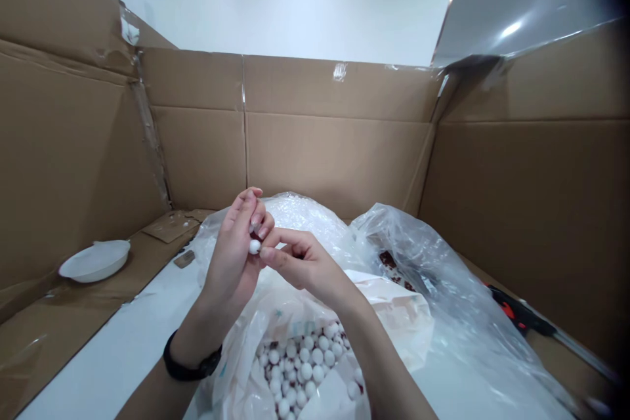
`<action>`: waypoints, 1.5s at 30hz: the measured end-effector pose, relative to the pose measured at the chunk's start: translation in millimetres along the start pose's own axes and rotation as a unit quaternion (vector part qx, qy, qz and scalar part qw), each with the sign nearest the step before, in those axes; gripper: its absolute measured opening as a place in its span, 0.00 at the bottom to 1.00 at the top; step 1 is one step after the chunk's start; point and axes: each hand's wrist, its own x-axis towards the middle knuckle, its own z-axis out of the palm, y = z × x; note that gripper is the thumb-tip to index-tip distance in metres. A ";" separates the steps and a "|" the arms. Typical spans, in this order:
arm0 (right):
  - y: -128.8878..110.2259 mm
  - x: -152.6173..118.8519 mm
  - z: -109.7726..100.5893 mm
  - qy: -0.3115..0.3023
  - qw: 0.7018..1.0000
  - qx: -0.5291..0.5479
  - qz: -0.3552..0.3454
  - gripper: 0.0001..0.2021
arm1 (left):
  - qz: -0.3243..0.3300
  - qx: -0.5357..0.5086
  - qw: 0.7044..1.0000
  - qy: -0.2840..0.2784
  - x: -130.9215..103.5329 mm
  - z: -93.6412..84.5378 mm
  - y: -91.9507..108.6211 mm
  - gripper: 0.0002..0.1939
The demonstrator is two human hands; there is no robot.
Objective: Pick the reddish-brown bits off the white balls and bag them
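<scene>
Ball (254, 247), small and white, held above the open plastic bag (241, 374) by the left hand's (235, 246) curled fingers and the right hand's (305, 261) pinched fingertips; probably light, stiff, slippery, best gripped across opposite sides.

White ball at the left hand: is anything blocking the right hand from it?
Nothing visible stands between them: the right hand has its fingertips right at the white ball. The left hand curls beside it, not between.

Left fingers (257, 218) hold white ball (254, 247), right fingers (281, 236) against it.
</scene>
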 end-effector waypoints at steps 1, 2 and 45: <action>1.0 0.2 1.1 0.001 1.000 -0.007 -0.004 0.12 | 0.016 0.003 1.000 0.005 0.2 -0.2 0.1 0.04; 1.6 0.1 1.7 0.001 1.000 -0.015 -0.005 0.13 | 0.033 0.009 0.999 0.010 0.5 -0.4 0.0 0.04; -7.7 -10.3 -10.6 -0.027 0.979 0.196 0.054 0.15 | 0.368 0.311 0.858 -0.178 6.3 -21.9 10.2 0.07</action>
